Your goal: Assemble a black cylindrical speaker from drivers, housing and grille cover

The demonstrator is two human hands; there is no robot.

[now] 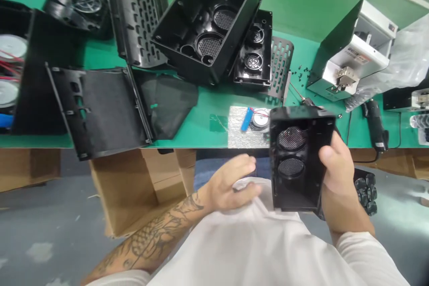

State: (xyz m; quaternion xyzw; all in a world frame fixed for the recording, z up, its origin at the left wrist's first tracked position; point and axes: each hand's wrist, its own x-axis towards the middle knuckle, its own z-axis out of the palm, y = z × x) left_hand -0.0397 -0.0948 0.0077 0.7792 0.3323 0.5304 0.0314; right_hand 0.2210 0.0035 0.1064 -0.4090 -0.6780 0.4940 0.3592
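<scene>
My right hand [337, 165] grips the right side of a black plastic housing [298, 187], its thumb over the wall and its other fingers hidden behind. Two round mesh grilles show inside the housing, one above the other. My left hand [234, 183] is held apart from it, to the left, with fingers spread and nothing in them. Just beyond the housing, a blue battery [247, 119] and a round white speaker [260, 119] lie on a silvery bubble sheet [236, 136] at the front edge of the green table [208, 116].
Larger black housings [208, 18] and slotted panels [142, 27] fill the table's left and middle. At the right stand a screw feeder [355, 53], loose screws [300, 74] and a black electric screwdriver [375, 125]. Below the edge is an open cardboard box [124, 192].
</scene>
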